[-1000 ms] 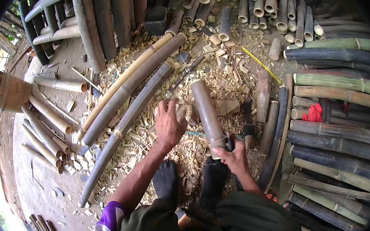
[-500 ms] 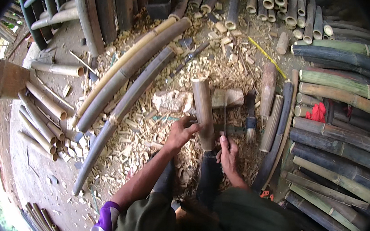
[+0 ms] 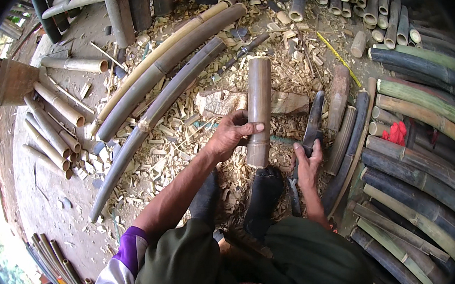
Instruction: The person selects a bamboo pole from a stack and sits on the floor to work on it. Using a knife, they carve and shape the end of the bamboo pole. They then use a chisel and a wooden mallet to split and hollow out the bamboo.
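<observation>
Gripping a smooth brown bamboo tube (image 3: 259, 111), the left hand (image 3: 231, 136); the right hand (image 3: 307, 164) clasps a dark blade (image 3: 313, 120).

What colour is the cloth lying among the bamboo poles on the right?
Red, clearest in the head view.

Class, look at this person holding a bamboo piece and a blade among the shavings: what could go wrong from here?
1. The left hand grips the bamboo section near where the blade in the right hand might strike; fingers could be cut.
2. The section's lower end sits by the dark-socked feet; a slip could hit them.
3. Loose shavings may let it skid.
</observation>
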### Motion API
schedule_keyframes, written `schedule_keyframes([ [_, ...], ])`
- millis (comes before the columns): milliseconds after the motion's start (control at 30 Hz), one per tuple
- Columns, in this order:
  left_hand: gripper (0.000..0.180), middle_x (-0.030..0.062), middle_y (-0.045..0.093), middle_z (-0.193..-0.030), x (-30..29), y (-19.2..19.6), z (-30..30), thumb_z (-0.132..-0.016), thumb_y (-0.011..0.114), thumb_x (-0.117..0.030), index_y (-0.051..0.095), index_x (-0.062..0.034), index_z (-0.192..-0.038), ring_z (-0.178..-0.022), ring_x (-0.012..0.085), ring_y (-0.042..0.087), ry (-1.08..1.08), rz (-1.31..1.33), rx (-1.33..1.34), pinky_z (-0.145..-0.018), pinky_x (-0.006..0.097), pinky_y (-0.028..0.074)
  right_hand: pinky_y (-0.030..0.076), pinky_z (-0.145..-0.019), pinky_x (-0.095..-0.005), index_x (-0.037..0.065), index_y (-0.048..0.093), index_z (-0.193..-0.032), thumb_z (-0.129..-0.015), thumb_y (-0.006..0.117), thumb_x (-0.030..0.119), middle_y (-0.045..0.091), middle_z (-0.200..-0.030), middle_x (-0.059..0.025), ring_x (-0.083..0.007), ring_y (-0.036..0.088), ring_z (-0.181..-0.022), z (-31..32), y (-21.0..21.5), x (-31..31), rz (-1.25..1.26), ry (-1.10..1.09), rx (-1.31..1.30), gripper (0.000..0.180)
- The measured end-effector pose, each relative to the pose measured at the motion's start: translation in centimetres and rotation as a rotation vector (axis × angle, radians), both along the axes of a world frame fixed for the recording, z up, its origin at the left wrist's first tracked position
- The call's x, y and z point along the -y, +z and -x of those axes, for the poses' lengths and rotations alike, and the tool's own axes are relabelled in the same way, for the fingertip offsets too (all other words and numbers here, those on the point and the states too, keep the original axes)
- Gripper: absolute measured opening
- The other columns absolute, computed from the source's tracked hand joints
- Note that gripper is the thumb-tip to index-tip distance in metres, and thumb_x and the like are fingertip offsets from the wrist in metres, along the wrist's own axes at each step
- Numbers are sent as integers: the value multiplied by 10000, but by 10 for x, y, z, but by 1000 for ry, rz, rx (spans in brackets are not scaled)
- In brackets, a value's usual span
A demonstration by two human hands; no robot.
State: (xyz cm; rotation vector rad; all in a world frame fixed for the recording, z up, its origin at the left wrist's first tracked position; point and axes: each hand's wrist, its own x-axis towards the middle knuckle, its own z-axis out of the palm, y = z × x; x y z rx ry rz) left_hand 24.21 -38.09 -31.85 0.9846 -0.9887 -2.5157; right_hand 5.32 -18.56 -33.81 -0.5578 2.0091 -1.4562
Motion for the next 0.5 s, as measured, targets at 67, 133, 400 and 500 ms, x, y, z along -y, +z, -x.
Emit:
schedule_keyframes([
  [67,786,151,648,-1198,-1,5,0,-754,940,-282,535,10,-1361,-1119,273,654,-1,-31,33,-997,471,549,423,-457,-262,77,577,-1133,-985,700,112,552,-735,11,-85,532,-551,10,0,10,134,72,-157,196],
  [133,801,145,648,-1192,-3,9,-2,-735,954,-239,526,11,-1363,-1111,268,657,28,-12,42,-988,452,557,425,-462,-264,73,599,-1152,-982,702,106,553,-723,8,-93,535,-549,3,17,17,69,48,70,201],
  [400,816,128,652,-1186,-2,5,1,-724,950,-167,507,14,-1385,-1111,259,651,53,-17,-73,-996,450,546,415,-489,-281,1,707,-1132,-938,737,155,551,-688,9,-113,524,-546,-34,16,3,-27,21,411,249],
  [500,848,128,629,-1219,-3,1,-1,-745,919,-136,460,-9,-1446,-1164,268,617,61,-102,-110,-1069,485,499,453,-521,-282,5,703,-1192,-878,784,66,578,-710,13,-112,540,-570,-17,0,1,-131,99,-49,331],
])
